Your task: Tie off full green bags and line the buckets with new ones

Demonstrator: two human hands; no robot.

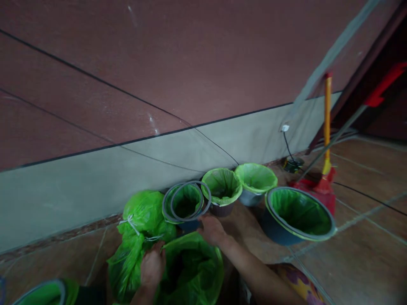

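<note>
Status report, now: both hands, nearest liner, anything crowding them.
Left hand at nearest green liner's edge. Right hand holding grey ring over lined bin. Liner mouth open. Tied green bag close beside left hand.

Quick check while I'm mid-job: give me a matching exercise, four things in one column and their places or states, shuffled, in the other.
Column one
1. Loose thin grey ring
2. Bright green plastic bag
3. Small white plug
4. Red broom with a yellow handle

Column two
A. On the pale lower band of the wall
B. Tied with white string
C. Upright, behind the big dark blue bin with a grey rim
D. At the right hand, over a green-lined bin

Right pairs: 1-D, 2-B, 3-A, 4-C
</note>
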